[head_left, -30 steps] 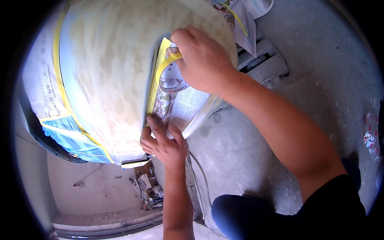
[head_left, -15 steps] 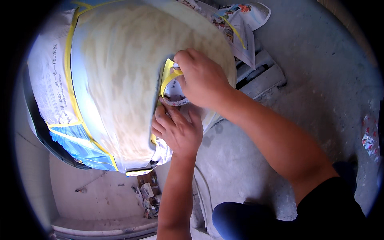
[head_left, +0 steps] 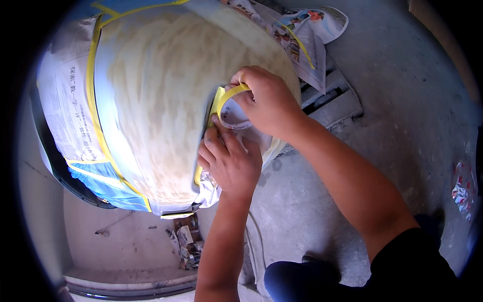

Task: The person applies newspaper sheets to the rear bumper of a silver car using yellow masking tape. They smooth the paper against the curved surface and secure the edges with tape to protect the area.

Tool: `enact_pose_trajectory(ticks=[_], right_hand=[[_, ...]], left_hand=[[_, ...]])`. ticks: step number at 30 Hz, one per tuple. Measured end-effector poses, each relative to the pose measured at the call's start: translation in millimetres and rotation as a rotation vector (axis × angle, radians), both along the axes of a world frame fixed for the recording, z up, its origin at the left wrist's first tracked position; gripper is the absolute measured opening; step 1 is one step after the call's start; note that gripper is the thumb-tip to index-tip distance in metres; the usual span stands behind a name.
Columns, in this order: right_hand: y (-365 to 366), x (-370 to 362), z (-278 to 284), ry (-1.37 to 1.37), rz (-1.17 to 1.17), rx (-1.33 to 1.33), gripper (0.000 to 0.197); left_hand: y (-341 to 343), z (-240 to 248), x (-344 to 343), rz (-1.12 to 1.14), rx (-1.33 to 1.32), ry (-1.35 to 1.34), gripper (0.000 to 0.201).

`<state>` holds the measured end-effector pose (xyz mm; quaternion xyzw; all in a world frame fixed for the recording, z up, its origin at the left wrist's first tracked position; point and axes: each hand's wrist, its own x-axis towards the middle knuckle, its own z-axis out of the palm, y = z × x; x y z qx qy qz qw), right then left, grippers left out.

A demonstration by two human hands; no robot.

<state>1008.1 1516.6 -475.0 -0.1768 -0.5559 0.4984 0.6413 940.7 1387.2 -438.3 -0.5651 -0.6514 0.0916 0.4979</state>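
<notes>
My right hand [head_left: 271, 103] pinches a roll of yellow masking tape [head_left: 235, 117], whose pale printed inner core faces me. Beside it, my left hand [head_left: 232, 163] rests at the panel edge, index finger pressing near where the tape meets the surface and the other fingers bent but apart. A yellow tape strip [head_left: 197, 175] runs along a narrow dark-edged recess, partly hidden beneath the left fingers. Both hands work at the right side of a large curved vehicle panel [head_left: 166, 100], sanded to patchy beige and pale blue.
Newspaper [head_left: 65, 90] edged with yellow tape and blue plastic film [head_left: 108, 183] cover the panel's left side. More paper [head_left: 312, 60] hangs at the far right, by a grey ridged object [head_left: 337, 103]. A hose [head_left: 257, 246] and crumpled wrapper [head_left: 462, 191] lie on the concrete floor.
The whole view has shifted slightly. My right hand has tilted the tape roll a little, up and away from the left fingers. My left hand stays pressed at the panel edge.
</notes>
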Motion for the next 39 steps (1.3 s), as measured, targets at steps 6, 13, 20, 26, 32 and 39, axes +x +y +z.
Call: enact_pose_trajectory(ticks=[6,13,20,26,32,39], right_hand=[[15,16,2,-0.037,0.259,-0.047,0.020],[15,21,6,-0.076,0.361,-0.074,0.024],[9,18,8,-0.043,0.332,-0.114,0.020],[9,24,9,-0.051,0.402,-0.225,0.017],[0,27,10,0.151,0.582,-0.395,0.014],[14,59,-19,0.501,0.461,-0.736,0.028]], left_hand=[[11,6,12,0.072,-0.028,-0.013,0.066],[7,24,22,0.225,-0.191,-0.155,0.072],[2,40,14,0.116,-0.207,-0.417,0.067],[9,56,20,0.110,-0.254,-0.607,0.063],[4,62,21,0.122,-0.264,-0.676,0.061],[12,61,28,0.193,-0.291,-0.631,0.063]])
